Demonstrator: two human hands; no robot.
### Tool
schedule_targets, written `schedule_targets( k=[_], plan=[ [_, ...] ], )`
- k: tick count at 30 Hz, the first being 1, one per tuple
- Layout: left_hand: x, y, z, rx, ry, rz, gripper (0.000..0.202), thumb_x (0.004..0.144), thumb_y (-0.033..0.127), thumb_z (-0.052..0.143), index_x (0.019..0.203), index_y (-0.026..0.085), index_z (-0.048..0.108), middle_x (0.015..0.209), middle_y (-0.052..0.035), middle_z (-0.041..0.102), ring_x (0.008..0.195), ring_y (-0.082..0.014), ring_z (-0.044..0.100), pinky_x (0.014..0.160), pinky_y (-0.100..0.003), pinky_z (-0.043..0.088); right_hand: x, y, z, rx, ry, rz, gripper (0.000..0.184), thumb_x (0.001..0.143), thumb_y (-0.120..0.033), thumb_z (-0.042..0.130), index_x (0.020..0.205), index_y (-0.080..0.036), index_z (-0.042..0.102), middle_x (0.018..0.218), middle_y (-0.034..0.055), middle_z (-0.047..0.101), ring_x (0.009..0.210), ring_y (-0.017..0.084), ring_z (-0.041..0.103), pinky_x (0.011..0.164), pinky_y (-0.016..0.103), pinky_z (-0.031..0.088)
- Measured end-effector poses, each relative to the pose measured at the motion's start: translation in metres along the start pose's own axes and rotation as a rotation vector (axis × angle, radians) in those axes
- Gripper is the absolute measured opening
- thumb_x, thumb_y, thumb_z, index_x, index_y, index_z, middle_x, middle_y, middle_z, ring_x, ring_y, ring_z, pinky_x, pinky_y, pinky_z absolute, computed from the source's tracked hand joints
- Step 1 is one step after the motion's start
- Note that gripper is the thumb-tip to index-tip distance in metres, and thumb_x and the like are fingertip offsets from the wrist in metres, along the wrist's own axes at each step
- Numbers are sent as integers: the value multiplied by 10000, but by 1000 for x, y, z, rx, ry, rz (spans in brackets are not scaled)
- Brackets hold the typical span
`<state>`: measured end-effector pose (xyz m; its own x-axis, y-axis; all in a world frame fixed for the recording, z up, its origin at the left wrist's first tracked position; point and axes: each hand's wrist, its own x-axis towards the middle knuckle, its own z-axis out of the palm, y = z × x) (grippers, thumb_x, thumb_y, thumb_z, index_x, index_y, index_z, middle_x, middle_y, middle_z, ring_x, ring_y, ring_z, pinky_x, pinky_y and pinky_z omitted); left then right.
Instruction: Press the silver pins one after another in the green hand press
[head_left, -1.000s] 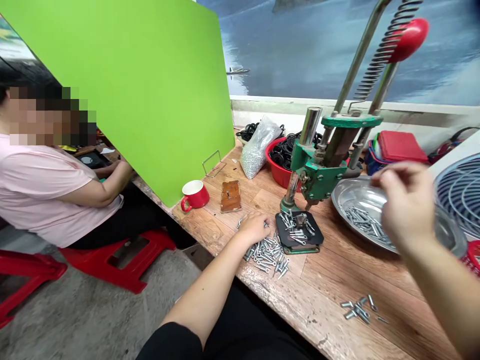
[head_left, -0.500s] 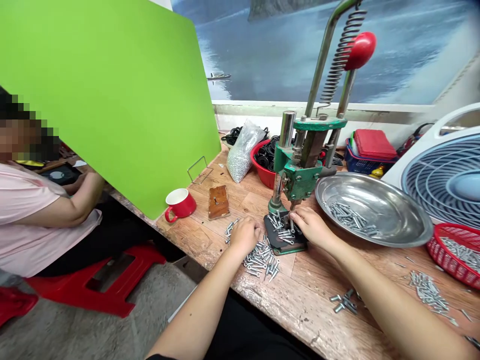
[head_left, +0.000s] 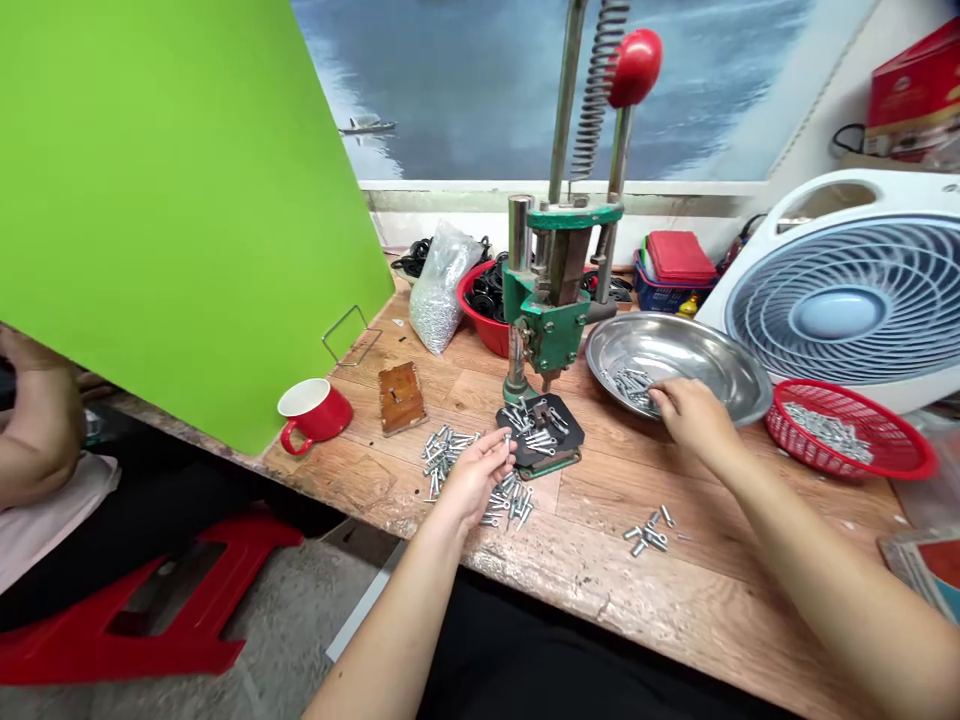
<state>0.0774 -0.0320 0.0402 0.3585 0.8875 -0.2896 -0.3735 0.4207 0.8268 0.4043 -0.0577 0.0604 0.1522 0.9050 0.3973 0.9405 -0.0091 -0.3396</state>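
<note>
Head view: red box lettering blurred, unreadable.

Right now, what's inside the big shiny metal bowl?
The metal bowl holds a small pile of silvery metal pieces. The right hand reaches in and covers whatever lies under its fingers.

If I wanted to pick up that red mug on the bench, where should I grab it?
Probably by its handle. The red mug stands upright on the wooden bench, and its loop handle sticks out at the lower left, toward the bench edge, with nothing around it. Come from that near-left side. The green board stands close behind, so reaching from the back looks awkward.
</note>
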Motion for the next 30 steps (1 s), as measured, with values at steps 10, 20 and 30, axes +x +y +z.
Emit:
schedule_targets(
  k=[10,20,30],
  plan=[
    [-1,0,3,-108,-27,-50,253,748,103,611,995,153,608,889,-43,632,760,-84,615,697,-169,506,-108,-9,-17,144,-642,-366,238,855,-243,435,996,-264,625,1047,24,560,942,153,530,822,283,422],
    [6,3,8,-154,27,-61,239,761,120,610,1000,110,617,874,-67,650,741,-85,624,673,-149,510,-27,-72,39,297,-353,-255,198,883,-318,444,962,-174,554,918,40,573,818,130,532,739,240,424],
    [-1,4,9,-237,36,-100,221,757,218,634,958,128,636,845,-50,666,611,-47,577,494,-113,425,18,-105,67,164,-284,-475,172,857,-270,484,957,-155,565,926,83,532,913,191,474,835,321,383]
  ],
)
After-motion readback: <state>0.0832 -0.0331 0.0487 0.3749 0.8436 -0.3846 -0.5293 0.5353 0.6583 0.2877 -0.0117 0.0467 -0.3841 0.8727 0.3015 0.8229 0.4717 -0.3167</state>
